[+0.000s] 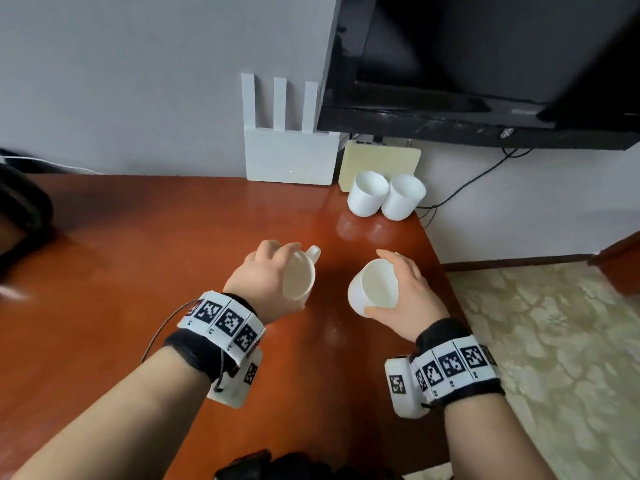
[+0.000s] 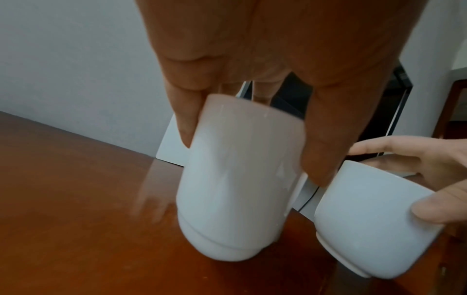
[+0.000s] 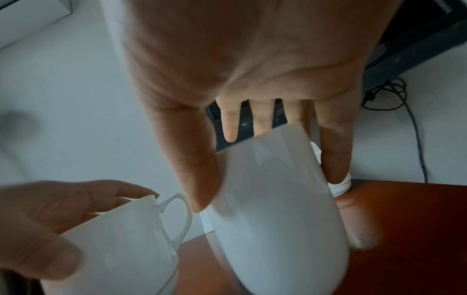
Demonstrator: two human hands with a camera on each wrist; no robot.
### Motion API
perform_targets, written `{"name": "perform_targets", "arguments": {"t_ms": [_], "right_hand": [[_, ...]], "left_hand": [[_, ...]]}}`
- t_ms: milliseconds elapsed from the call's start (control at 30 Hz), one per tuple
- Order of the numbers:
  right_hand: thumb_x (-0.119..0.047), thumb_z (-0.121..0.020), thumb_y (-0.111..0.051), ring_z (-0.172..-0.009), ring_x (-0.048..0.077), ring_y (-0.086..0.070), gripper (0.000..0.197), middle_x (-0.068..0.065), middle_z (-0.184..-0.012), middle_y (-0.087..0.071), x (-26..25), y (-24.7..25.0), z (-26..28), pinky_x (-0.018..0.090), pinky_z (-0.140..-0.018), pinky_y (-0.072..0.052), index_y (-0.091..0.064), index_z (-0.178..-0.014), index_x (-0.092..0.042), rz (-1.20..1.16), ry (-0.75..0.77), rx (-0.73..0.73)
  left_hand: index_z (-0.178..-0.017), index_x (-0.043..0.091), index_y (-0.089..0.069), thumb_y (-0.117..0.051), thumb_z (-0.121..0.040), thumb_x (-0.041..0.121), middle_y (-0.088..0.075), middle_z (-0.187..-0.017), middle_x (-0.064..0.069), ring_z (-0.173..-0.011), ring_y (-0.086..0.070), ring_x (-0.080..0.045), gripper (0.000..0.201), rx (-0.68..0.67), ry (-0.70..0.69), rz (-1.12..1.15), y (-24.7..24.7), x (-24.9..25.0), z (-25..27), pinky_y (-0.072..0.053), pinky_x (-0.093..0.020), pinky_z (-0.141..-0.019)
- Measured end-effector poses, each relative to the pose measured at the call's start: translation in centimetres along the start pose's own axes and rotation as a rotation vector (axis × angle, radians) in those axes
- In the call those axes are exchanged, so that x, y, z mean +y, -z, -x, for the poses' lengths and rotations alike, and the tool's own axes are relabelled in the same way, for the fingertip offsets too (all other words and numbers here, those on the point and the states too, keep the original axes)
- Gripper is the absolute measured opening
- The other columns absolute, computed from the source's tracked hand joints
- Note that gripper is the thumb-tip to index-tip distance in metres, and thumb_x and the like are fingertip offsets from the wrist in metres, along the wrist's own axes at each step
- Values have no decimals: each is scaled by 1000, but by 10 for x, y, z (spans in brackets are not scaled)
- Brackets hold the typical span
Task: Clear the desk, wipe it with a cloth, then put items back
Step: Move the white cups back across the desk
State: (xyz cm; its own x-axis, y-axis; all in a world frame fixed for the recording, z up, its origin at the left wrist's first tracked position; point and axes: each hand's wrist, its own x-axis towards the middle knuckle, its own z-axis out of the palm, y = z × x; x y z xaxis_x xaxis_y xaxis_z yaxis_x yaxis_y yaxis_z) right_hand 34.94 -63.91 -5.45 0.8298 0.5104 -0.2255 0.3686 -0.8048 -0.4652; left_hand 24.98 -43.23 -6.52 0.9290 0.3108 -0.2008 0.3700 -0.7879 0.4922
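Note:
My left hand [image 1: 266, 275] grips a white mug [image 1: 300, 277] by its rim from above, its handle [image 1: 313, 252] pointing away; in the left wrist view this mug [image 2: 240, 189] hangs tilted just above the desk. My right hand [image 1: 405, 289] grips a second white cup [image 1: 374, 287] by the rim, thumb near and fingers far; the right wrist view shows that cup [image 3: 278, 219] tilted over the desk edge. Both are held above the reddish-brown wooden desk [image 1: 138, 271]. Two more white cups [image 1: 367, 197] [image 1: 403, 197] stand at the back right corner.
A white router [image 1: 291, 157] with upright antennas and a cream box [image 1: 381, 161] lean on the wall behind the desk. A black TV [image 1: 485, 71] hangs above right. Cables [image 1: 460, 188] trail down the wall. A dark object [image 1: 24, 209] sits at the left. The desk's right edge drops to patterned floor [image 1: 554, 341].

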Motion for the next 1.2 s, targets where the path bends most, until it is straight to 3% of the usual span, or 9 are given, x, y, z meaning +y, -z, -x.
{"name": "perform_targets", "arguments": {"t_ms": [200,333,500,767,1033,1200], "right_hand": [[-27,-72,-74,-133,22,-36,91,-4,-152,-21,65,33,-52,39,-101,-41,-17,-143,-39,98,60,-149],[-31,-71,-74,-133,22,-37,92,-5,-152,-20,86,46,-76,40,-101,-41,-16,-142,-39,84,76,-209],[-29,-72,-74,-135,23,-34,92,-3,-153,-20,101,58,-106,41,-103,-39,-16,-144,-37,35,101,-183],[-26,-75,-73,-127,23,-40,88,-2,-147,-29,116,72,-147,28,-93,-36,-18,-144,-30,25,132,-143],[-31,-73,-76,-130,19,-40,92,-5,-148,-25,123,68,-164,31,-94,-41,-18,-144,-31,-41,138,-96],[-27,-70,-79,-133,17,-34,100,-3,-149,-23,137,59,-159,29,-99,-37,-14,-147,-28,-166,87,-78]], "left_hand": [[-145,32,-20,-71,-74,43,-26,-144,3,-128,-36,-21,88,0,90,66,-34,59,-44,-47,-27,-88],[-146,30,-19,-72,-74,42,-25,-145,1,-129,-36,-22,90,-18,138,58,-43,84,-72,-42,-31,-97],[-146,29,-19,-75,-72,39,-25,-144,-2,-129,-36,-24,94,-23,123,-2,-51,105,-116,-41,-35,-103],[-147,30,-14,-73,-74,39,-21,-146,0,-131,-31,-23,95,-110,110,-41,-63,127,-174,-37,-36,-107],[-147,27,-14,-74,-75,36,-21,-146,-3,-134,-28,-24,95,-123,90,-13,-62,135,-204,-32,-34,-108],[-148,27,-9,-79,-70,36,-19,-145,-4,-135,-25,-25,105,-162,75,-31,-58,132,-207,-32,-37,-108]]}}
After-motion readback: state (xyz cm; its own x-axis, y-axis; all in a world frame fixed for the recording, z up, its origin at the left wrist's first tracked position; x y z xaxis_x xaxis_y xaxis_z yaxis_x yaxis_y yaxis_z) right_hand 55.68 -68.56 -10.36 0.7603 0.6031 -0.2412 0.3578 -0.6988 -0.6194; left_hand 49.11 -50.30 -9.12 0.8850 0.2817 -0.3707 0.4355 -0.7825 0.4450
